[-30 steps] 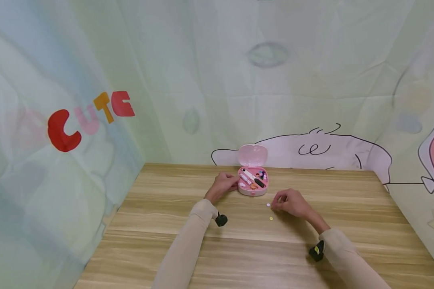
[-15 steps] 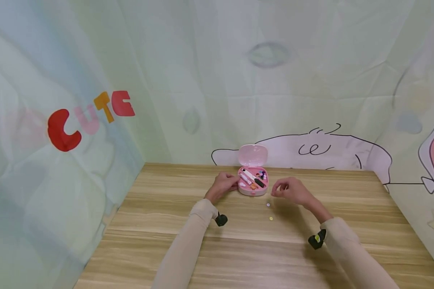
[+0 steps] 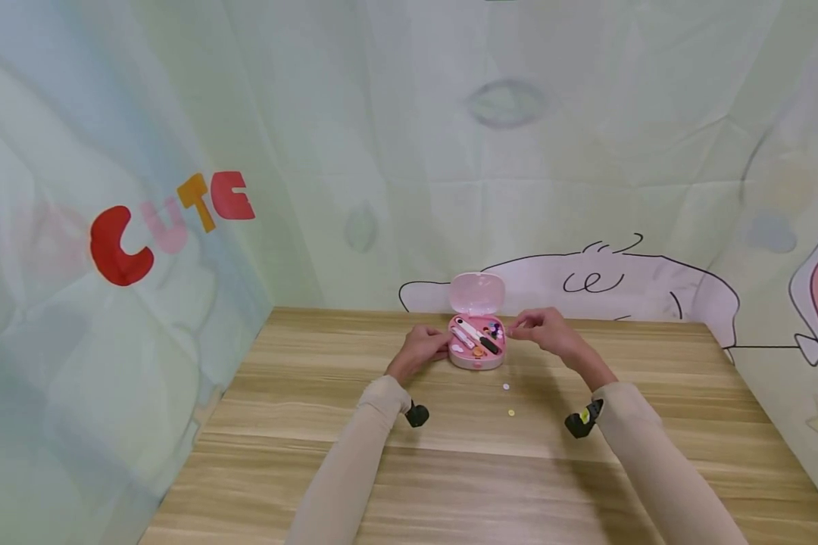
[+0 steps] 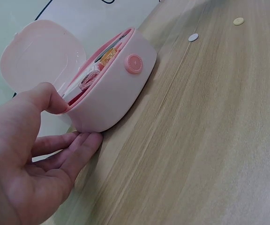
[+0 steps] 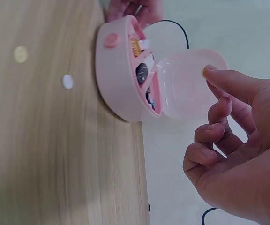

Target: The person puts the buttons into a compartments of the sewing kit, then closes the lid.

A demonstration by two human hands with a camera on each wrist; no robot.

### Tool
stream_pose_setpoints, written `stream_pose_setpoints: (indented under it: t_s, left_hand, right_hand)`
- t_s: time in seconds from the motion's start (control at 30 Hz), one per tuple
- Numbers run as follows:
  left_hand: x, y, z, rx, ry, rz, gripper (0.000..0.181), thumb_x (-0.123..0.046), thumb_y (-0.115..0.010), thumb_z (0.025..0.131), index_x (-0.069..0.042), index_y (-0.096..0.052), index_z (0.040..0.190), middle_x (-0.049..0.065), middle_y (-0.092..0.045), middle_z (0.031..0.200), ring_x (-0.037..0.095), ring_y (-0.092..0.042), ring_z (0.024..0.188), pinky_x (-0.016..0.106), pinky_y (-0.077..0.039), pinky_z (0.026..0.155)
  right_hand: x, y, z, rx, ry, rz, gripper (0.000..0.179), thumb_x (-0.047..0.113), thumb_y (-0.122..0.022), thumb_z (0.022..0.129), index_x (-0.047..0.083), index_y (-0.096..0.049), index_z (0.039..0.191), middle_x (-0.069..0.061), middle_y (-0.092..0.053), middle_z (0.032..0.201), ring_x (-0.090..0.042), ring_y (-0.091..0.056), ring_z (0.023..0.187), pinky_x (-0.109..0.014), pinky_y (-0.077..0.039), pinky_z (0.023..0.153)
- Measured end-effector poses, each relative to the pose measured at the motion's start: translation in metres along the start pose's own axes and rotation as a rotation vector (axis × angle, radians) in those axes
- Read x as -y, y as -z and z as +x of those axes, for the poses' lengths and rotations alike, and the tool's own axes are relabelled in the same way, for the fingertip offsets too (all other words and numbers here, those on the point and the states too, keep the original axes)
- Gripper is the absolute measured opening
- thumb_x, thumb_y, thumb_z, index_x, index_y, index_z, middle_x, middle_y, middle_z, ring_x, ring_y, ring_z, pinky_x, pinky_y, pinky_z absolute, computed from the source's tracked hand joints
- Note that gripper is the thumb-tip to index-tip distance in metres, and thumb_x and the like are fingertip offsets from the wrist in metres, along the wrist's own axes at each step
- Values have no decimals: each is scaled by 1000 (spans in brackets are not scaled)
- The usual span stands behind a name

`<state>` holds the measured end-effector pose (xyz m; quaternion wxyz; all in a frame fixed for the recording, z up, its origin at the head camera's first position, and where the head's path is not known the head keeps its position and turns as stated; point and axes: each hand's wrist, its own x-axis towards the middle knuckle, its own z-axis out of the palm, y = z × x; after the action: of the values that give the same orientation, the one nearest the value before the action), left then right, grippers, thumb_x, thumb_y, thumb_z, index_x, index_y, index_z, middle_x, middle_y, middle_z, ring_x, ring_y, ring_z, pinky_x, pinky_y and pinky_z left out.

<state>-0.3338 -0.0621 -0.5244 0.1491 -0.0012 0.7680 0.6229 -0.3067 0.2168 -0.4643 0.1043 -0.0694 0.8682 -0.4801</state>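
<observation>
A pink sewing box (image 3: 476,363) stands near the table's back edge with its clear pink lid (image 3: 477,293) raised. My left hand (image 3: 418,352) holds the box's left side; in the left wrist view its thumb bends over the rim and the other fingers touch the outer wall low down. My right hand (image 3: 547,331) is at the box's right side, above the table. In the right wrist view its thumb and forefinger pinch a small yellow button (image 5: 204,72), mostly hidden by the thumb. A white button (image 3: 506,387) and a yellow button (image 3: 511,413) lie before the box.
Inside the box are a white-and-black tool (image 3: 487,344), an orange round piece (image 3: 478,351) and several small coloured buttons (image 3: 494,330). Printed cloth (image 3: 382,151) hangs close behind the wooden table (image 3: 450,484) and along its sides.
My right hand has lifted from beside the white button and moved away from me to the box's right rim. The left hand, the box and the two table buttons have stayed put.
</observation>
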Motion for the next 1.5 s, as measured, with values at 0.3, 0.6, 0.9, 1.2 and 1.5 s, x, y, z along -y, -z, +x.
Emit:
stream_pose_setpoints:
  t_s: [0.3,0.6,0.9,1.2,1.5]
  left_hand:
    - [0,0,-1,3,-5,10,34,-18,-65,103,10,-66,122,20,-68,115,24,-70,100,36,-61,91]
    - [0,0,-3,5,-5,14,33,-18,-65,102,9,-67,121,19,-69,113,23,-70,99,34,-61,89]
    - [0,0,-2,4,6,17,33,-19,-65,103,9,-67,121,17,-68,112,21,-69,96,33,-61,88]
    - [0,0,0,6,-1,1,33,-17,-64,103,10,-66,122,19,-68,113,21,-69,96,34,-61,88]
    - [1,0,0,8,-4,8,32,-18,-64,103,9,-67,121,18,-69,112,20,-69,95,33,-61,88]
  right_hand:
    - [4,-4,17,-18,-121,138,29,28,-70,100,6,-70,120,-12,-63,122,-41,-45,122,-61,-44,103]
    - [-2,-8,29,-39,-140,152,31,29,-68,101,5,-69,121,-8,-60,109,-29,-45,99,-35,-41,75]
    - [-4,-12,30,-47,-162,202,39,29,-69,100,8,-67,134,-10,-55,118,-30,-44,103,-34,-40,74]
    - [-8,-11,27,-29,-175,195,52,40,-73,97,11,-62,139,-17,-56,141,-41,-46,126,-48,-45,93]
    - [-14,-8,14,-8,-153,125,48,34,-73,98,11,-63,140,-17,-60,126,-41,-48,120,-47,-48,90]
